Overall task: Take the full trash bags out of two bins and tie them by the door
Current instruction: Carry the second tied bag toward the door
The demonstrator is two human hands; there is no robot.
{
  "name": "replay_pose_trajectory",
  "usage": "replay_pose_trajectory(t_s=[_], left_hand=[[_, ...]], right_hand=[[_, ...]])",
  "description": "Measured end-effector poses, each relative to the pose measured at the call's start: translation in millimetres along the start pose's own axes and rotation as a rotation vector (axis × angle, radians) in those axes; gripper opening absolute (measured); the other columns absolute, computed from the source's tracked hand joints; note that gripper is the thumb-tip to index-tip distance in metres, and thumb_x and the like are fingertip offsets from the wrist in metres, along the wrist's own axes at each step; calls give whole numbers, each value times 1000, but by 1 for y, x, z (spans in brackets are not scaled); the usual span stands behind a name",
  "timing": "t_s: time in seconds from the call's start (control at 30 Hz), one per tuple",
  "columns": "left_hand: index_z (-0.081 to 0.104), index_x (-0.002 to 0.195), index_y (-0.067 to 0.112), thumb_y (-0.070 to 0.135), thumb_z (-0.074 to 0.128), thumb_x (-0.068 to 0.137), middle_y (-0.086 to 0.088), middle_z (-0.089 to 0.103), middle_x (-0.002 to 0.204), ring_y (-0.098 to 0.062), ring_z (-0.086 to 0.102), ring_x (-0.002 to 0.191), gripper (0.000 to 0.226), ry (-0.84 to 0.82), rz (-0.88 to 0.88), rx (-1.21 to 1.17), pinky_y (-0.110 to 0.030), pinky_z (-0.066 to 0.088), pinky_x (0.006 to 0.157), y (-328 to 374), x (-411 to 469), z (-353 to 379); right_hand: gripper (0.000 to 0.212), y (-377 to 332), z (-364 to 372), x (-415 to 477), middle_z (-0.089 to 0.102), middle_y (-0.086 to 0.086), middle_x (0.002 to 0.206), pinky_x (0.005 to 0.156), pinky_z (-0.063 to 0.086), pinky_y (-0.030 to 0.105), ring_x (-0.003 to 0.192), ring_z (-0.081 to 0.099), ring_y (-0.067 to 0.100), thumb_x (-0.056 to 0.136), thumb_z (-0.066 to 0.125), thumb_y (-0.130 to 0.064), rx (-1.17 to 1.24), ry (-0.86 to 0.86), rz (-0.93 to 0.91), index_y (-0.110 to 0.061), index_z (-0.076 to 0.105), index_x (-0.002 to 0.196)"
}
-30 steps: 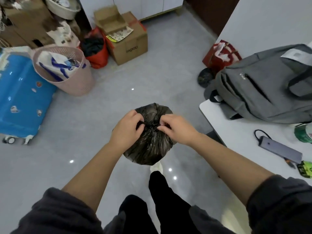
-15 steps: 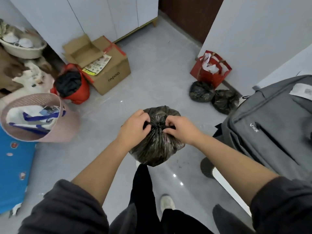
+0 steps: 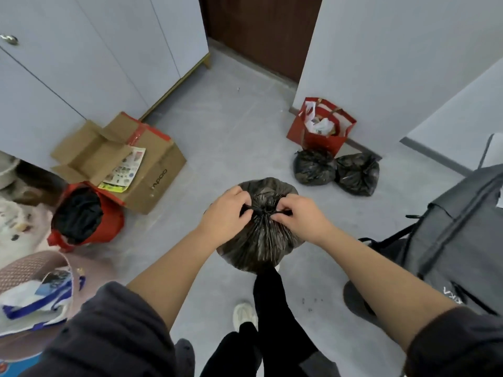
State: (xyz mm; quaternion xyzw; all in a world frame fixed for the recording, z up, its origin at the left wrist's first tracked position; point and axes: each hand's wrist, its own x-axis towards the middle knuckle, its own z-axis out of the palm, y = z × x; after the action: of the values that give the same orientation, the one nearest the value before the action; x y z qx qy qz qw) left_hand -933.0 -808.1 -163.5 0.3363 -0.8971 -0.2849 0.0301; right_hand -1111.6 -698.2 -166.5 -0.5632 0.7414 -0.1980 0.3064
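A full black trash bag (image 3: 261, 240) is being held clear of the floor (image 3: 217, 126) at the middle of the view, above the person's legs. Its gathered neck is being pinched from both sides: the left hand (image 3: 226, 210) is being curled onto the twisted plastic at the bag's 9 o'clock and the right hand (image 3: 296, 216) at its 3 o'clock, each grip being kept tight on a strand of the neck. At 1 o'clock from the held bag, a second black bag (image 3: 314, 167) and a third black bag (image 3: 358, 174) are being shown on the floor, touching each other, just in front of a red paper bag (image 3: 321, 131) by the wall. The dark door (image 3: 258, 31) is being shown at 12 o'clock, a cardboard box (image 3: 152, 170) at 10 o'clock and a grey backpack (image 3: 457, 229) at 3 o'clock
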Motion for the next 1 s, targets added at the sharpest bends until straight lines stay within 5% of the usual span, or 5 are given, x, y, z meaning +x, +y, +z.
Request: replay_pose_trajectory(t_s=[0.6,0.83,1.0], left_hand=[[58,93,19,27,59,87,6,49,96,-11,46,73,10,-210,101,-31,-32,46,70,5,323,2],[60,87,24,29,62,86,9,50,92,-15,52,76,5,-330,179,-63,-42,49,76,27,438,25],[65,83,22,28,66,84,10,53,87,-3,48,68,6,-347,266,-103,-24,39,68,55,504,70]], right_hand=[[18,131,-136,202,51,-7,78,77,49,40,76,53,15,80,72,-29,-16,82,250,-24,55,76],[53,195,-160,246,51,-14,71,82,30,34,75,55,11,75,64,-61,11,181,438,-30,42,113],[19,257,-171,267,60,-11,88,81,34,35,88,59,15,90,56,-40,-21,240,388,-26,59,102]])
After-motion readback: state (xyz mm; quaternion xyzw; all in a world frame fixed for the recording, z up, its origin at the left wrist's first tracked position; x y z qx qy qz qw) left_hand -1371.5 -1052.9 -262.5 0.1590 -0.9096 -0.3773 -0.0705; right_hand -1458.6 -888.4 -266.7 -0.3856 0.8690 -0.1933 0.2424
